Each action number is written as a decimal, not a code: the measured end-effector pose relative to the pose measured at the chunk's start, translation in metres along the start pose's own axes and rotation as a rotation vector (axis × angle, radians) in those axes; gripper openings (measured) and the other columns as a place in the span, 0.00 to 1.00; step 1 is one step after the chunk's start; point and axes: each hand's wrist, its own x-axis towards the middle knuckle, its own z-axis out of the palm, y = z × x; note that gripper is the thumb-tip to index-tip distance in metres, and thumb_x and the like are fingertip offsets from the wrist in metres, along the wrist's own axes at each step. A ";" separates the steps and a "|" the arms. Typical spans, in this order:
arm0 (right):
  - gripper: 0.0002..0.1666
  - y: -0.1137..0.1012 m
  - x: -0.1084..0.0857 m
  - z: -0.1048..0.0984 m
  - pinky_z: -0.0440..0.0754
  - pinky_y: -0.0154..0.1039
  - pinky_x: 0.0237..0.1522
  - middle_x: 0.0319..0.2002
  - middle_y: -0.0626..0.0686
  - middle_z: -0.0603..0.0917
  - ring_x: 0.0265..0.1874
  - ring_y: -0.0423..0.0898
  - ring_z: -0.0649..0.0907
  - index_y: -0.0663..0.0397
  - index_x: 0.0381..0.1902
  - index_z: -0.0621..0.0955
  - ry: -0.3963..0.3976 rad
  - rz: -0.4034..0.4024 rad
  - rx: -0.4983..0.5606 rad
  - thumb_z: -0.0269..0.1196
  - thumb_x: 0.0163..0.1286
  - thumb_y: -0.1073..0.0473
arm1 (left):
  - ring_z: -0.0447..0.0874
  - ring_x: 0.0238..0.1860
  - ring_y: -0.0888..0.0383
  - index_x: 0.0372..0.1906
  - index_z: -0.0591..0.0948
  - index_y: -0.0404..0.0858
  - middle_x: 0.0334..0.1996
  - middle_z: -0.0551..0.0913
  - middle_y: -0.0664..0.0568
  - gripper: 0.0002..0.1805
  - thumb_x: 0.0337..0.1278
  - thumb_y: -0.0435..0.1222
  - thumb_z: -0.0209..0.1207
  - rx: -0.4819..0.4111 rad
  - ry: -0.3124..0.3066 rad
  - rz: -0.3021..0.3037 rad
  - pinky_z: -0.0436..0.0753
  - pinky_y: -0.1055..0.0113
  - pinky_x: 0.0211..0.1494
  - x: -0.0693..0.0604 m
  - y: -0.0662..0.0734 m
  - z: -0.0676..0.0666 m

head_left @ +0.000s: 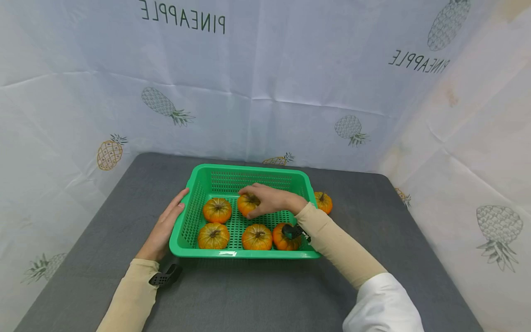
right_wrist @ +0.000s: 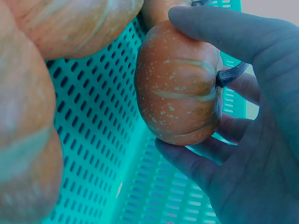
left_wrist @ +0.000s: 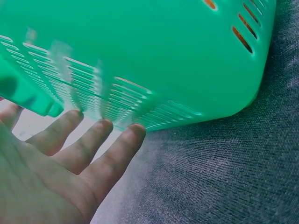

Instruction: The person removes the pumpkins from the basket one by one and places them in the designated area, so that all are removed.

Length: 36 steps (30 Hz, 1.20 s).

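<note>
– On grey counter (head_left: 249, 295), head view: what's logged?
– Green basket (head_left: 244, 254), slotted walls. Seated in it: back-left pumpkin (head_left: 217, 210), front-left pumpkin (head_left: 213, 236), front-mid pumpkin (head_left: 257, 237), front-right pumpkin (head_left: 282, 240), last partly hidden by R wrist strap (head_left: 292, 232). Held pumpkin (head_left: 244, 205) near basket's mid.
– Any outside?
– One: outer pumpkin (head_left: 324, 203), just beside R wall, partly hidden.
– Hands?
– R hand (head_left: 269, 199): thumb + fingers curled round held pumpkin, firm grip. L hand (head_left: 163, 230): fingers approx. straight, laid along basket's outer L side, nothing gripped.
– Backdrop?
– Pale cloth (head_left: 290, 83), pineapple print.
– L wrist view?
– Palm showing, fingers spread, nearly str., tips by slotted wall; exact contact pts can't tell. Bits of orange thru slots.
– R wrist view?
– Held pumpkin btwn thumb on one side, fingers on other; dark stem (right_wrist: 231, 74) toward palm. Other pumpkins at pic's L + top, cropped. Whether held one touches basket floor: can't tell.
</note>
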 end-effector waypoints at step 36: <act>0.42 0.006 -0.042 -0.032 0.77 0.48 0.60 0.70 0.54 0.68 0.61 0.49 0.75 0.45 0.76 0.65 0.128 0.010 0.045 0.69 0.69 0.47 | 0.71 0.63 0.62 0.82 0.45 0.62 0.82 0.45 0.42 0.32 0.81 0.57 0.36 0.004 -0.013 0.006 0.82 0.66 0.53 -0.002 0.001 0.000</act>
